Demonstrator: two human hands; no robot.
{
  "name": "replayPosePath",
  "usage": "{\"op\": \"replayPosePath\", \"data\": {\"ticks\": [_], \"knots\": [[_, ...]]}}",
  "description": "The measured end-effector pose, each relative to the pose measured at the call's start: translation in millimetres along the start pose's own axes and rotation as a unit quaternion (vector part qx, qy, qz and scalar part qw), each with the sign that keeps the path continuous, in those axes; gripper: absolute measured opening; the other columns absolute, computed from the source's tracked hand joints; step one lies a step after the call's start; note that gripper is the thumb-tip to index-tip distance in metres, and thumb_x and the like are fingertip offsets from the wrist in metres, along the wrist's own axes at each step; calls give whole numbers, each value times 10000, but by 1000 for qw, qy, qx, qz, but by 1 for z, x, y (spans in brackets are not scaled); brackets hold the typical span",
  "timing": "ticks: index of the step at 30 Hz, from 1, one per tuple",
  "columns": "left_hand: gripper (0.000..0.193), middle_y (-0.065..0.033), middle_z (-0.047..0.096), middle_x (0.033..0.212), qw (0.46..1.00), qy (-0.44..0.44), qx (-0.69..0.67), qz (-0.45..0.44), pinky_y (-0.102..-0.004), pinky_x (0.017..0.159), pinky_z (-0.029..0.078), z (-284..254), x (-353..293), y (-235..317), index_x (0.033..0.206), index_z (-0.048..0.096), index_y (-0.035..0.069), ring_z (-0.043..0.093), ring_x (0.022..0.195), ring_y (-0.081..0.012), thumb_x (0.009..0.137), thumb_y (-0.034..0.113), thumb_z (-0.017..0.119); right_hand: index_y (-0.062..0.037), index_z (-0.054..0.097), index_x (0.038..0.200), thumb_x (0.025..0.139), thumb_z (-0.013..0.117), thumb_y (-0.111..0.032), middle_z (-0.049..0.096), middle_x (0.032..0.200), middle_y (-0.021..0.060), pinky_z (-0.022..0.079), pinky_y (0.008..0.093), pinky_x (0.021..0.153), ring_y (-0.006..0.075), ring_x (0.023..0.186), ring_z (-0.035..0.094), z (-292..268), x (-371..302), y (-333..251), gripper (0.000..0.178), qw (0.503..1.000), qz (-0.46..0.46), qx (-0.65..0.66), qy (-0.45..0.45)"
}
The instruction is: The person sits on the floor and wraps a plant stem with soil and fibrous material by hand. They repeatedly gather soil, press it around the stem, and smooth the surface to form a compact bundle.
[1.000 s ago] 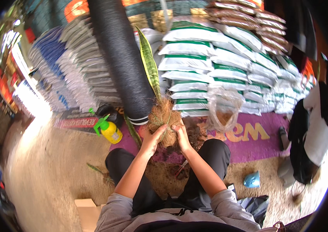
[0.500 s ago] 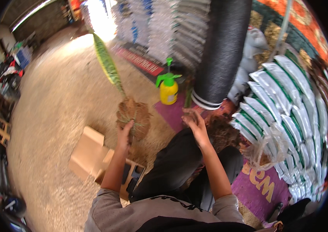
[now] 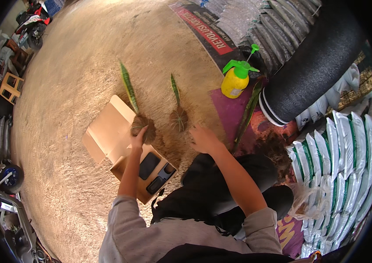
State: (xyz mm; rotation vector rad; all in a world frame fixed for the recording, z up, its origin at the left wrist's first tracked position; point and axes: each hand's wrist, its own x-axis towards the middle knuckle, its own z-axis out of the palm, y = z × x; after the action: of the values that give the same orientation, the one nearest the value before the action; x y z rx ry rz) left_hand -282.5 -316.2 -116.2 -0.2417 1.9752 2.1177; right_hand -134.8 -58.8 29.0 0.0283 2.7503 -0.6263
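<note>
Plant (image 3: 128,85) lowered toward tan floor (image 3: 67,114); left fingers (image 3: 140,131) grip root ball (image 3: 149,129), right fingers (image 3: 197,130) spread; stacked sacks (image 3: 341,175) rightward.

The root ball (image 3: 143,120) left of centre looks rough and fibrous, its leaf (image 3: 127,84) smooth. The open box (image 3: 111,126) below is matt brown cardboard. Upper right of centre, the spray bottle (image 3: 234,84) is smooth plastic. At right, the sacks (image 3: 344,184) are creased, shiny plastic. The floor (image 3: 63,144) looks rough and matt; the person's shirt (image 3: 168,236), bottom centre, is matt cloth.
</note>
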Motion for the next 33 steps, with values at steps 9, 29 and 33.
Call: {"op": "replayPosePath", "data": {"ticks": [9, 29, 33], "knots": [[1050, -235, 535, 1275, 953, 103, 271, -92, -434, 991, 425, 57, 46, -62, 1318, 451, -33, 513, 1196, -359, 542, 557, 840, -17, 481, 1255, 870, 625, -288, 488, 1228, 190, 487, 463, 883, 364, 1071, 555, 17, -6, 15, 492, 996, 41, 12, -73], [547, -245, 649, 1049, 951, -15, 310, 4, -432, 878, 471, -9, -27, -62, 1114, 605, -42, 617, 1022, -382, 888, 455, 573, -20, 497, 1250, 875, 577, -288, 551, 1225, 190, 474, 453, 908, 362, 1094, 562, 23, -18, 29, 468, 992, 62, 39, -106], [469, -269, 660, 941, 907, -37, 411, -88, -457, 829, 487, -50, -75, -70, 947, 661, -43, 630, 937, -427, 920, 394, 495, -24, 490, 1284, 875, 578, -283, 573, 1199, 186, 474, 446, 917, 351, 1101, 563, 23, -23, 34, 492, 989, 87, 25, -115]]}}
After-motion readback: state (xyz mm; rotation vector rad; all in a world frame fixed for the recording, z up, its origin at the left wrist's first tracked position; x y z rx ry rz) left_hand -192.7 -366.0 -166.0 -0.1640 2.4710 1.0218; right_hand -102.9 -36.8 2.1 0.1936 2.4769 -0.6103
